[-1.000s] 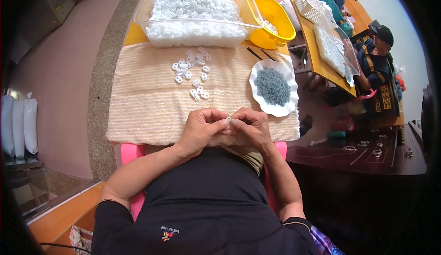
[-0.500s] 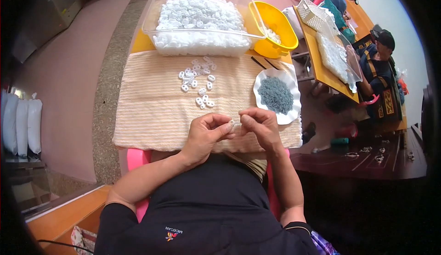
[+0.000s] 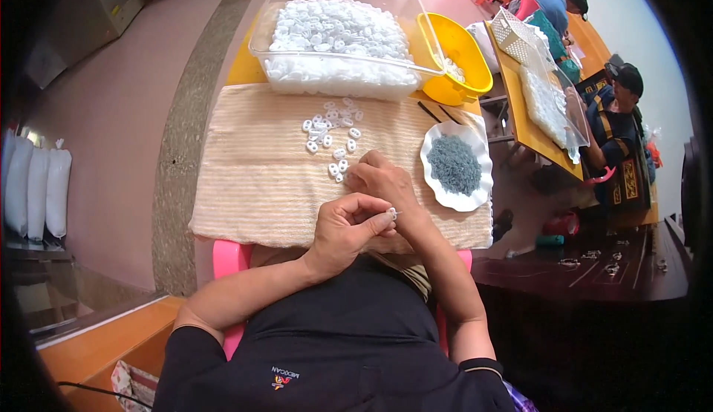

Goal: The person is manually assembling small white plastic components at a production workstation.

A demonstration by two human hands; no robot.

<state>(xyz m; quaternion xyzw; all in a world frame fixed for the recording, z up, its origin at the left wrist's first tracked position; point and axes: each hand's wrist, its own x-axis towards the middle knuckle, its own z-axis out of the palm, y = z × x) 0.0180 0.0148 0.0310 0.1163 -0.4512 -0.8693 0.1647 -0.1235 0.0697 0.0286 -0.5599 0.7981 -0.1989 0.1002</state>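
Note:
My left hand pinches a small white plastic piece between thumb and index finger. A thin, pale bit sticks out of the piece. Beyond it, my right hand reaches across with curled fingers, its fingertips beside a few loose white pieces. What those fingertips hold, if anything, is hidden. A looser cluster of white oval pieces with two holes each lies farther up the striped cloth. Right of my right hand stands a white wavy-edged dish holding many small grey-blue parts.
At the table's far side stands a clear plastic bin heaped with white pieces, with a yellow basin beside it. Two thin black sticks lie near the dish. Other people work at a second table to the right.
My right hand has left its place beside my left hand and moved forward and left to the loose white pieces. My left hand still pinches its piece. The view has shifted slightly.

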